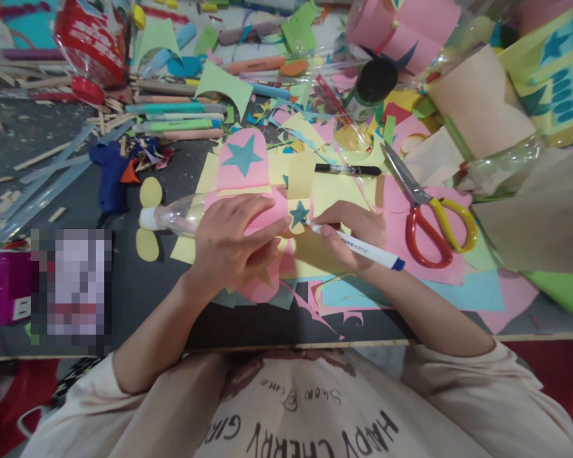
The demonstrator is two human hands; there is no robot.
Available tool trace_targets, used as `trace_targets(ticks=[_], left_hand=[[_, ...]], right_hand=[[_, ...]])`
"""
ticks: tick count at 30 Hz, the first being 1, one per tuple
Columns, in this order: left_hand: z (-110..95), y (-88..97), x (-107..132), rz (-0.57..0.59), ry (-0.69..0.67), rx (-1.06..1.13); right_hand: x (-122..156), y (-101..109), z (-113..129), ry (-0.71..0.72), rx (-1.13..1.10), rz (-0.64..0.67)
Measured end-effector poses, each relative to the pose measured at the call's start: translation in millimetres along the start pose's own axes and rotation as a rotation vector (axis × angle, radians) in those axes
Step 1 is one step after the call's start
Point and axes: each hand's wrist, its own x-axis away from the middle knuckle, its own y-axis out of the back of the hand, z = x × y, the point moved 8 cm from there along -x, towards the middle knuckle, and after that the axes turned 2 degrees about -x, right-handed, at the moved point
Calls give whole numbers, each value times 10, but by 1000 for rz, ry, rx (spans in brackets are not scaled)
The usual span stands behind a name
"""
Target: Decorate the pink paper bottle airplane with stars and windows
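A clear plastic bottle [184,215] lies on its side, its white cap pointing left between two yellow paper ovals. Pink paper wraps its body, and a pink rounded flap [229,141] with a teal star sticks out from it. My left hand [236,232] rests on the wrapped bottle, fingers spread over the paper. In my right hand [351,232] is a white acrylic marker [370,251] with a blue end. Its tip meets or nearly meets a small teal star [299,215] on yellow paper at the bottle's right end.
Scissors [423,203] with red and yellow handles lie open to the right. A black pen [348,169] is just beyond my right hand. At left sits a blue glue gun [109,175]. Markers, paper scraps and a red-labelled bottle [93,48] crowd the back.
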Motion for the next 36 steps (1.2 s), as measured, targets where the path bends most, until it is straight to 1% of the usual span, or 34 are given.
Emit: trace_targets(ticks=[3, 7, 12, 15, 18, 21, 26, 32, 36], left_hand=[[3, 1, -2, 5, -2, -8], [3, 10, -11, 10, -4, -28], [-8, 14, -13, 8, -9, -3], [11, 0, 7, 9, 24, 2], [40, -27, 34, 29, 65, 56], [51, -28, 48, 33, 76, 99], [38, -30, 34, 59, 58, 43], [5, 8, 3, 3, 16, -18], [6, 3, 3, 14, 14, -2]], right_hand=[[4, -6, 14, 18, 12, 11], [2, 2, 10, 2, 35, 7], [5, -1, 14, 5, 26, 5], [10, 7, -7, -18, 31, -7], [18, 1, -3, -11, 5, 0], [25, 5, -9, -13, -8, -4], [26, 14, -6, 7, 7, -17], [6, 5, 24, 14, 24, 8], [1, -9, 34, 9, 15, 27]])
